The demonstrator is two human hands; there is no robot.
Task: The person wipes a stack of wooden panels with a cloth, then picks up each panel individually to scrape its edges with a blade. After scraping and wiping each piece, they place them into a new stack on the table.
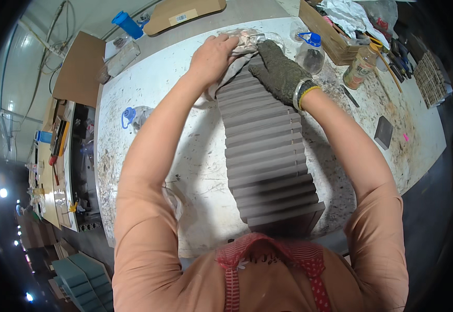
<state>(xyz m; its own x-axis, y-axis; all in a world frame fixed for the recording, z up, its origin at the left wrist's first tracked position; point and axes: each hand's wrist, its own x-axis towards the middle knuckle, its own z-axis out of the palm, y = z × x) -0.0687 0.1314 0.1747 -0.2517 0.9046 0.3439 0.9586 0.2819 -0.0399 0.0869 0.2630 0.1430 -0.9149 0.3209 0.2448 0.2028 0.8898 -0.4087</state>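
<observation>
A long row of grey wood-grain slats (265, 140), overlapping like steps, runs from near my body to the far part of the white table. At its far end my left hand (213, 57), bare, has its fingers bent over a crumpled pale rag (247, 40). The rag drapes down the left edge of the slats. My right hand (279, 73) wears a dark grey-green knitted glove and lies on the far right side of the slats. Its fingers reach forward to the rag, with the thumb apart. The undersides of both hands are hidden.
The worn white table (195, 208) carries a clear jug with a blue cap (310, 52), a drink bottle (360, 66) and a small dark block (384, 132) on the right. A blue-capped bottle (133, 117) lies left. A cardboard box of tools (335, 47) stands far right.
</observation>
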